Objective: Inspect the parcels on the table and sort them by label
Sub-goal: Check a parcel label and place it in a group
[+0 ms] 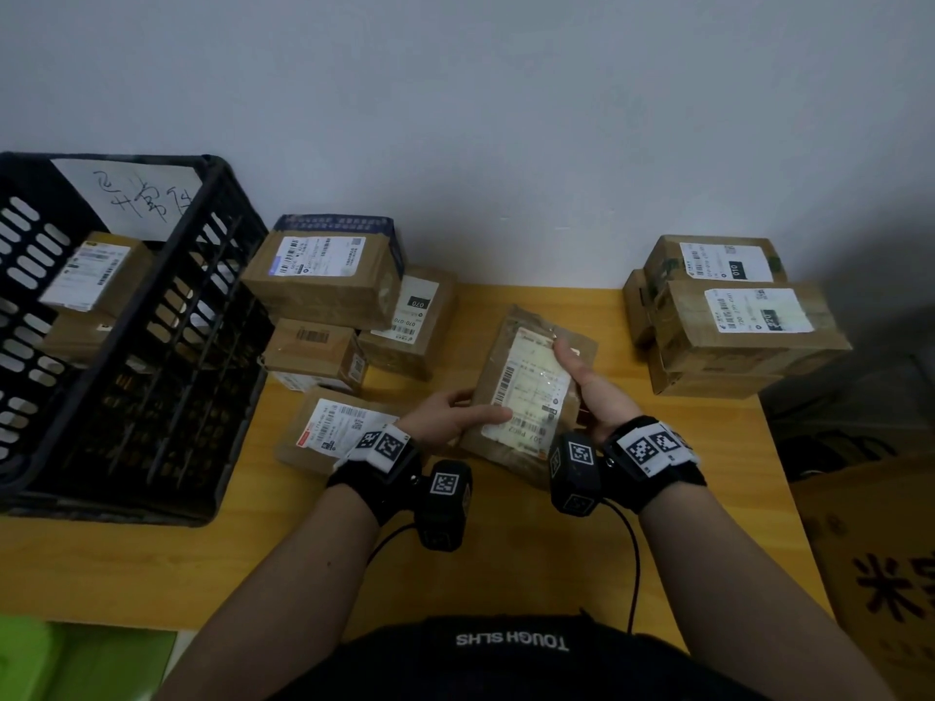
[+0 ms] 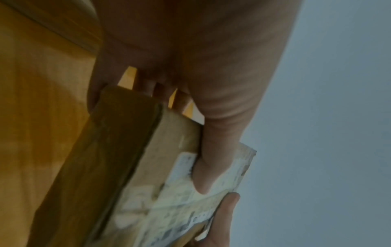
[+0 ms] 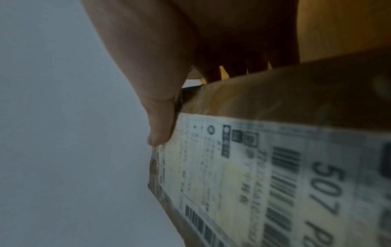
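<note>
A flat brown parcel (image 1: 526,382) with a white label reading 507 is held tilted above the yellow table (image 1: 506,538), label up. My left hand (image 1: 450,414) grips its left edge, thumb lying across the label. My right hand (image 1: 589,382) grips its right edge, thumb on the label's upper right. In the left wrist view the parcel (image 2: 131,167) is pinched between the thumb and the fingers beneath. The right wrist view shows the label (image 3: 275,175) close up, with barcodes and the number 507.
A black crate (image 1: 126,346) at left holds labelled boxes. Several loose parcels (image 1: 329,280) lie right of the crate, one (image 1: 329,427) by my left wrist. A stack of boxes (image 1: 733,316) stands at the table's back right. A cardboard carton (image 1: 880,574) sits off the right edge.
</note>
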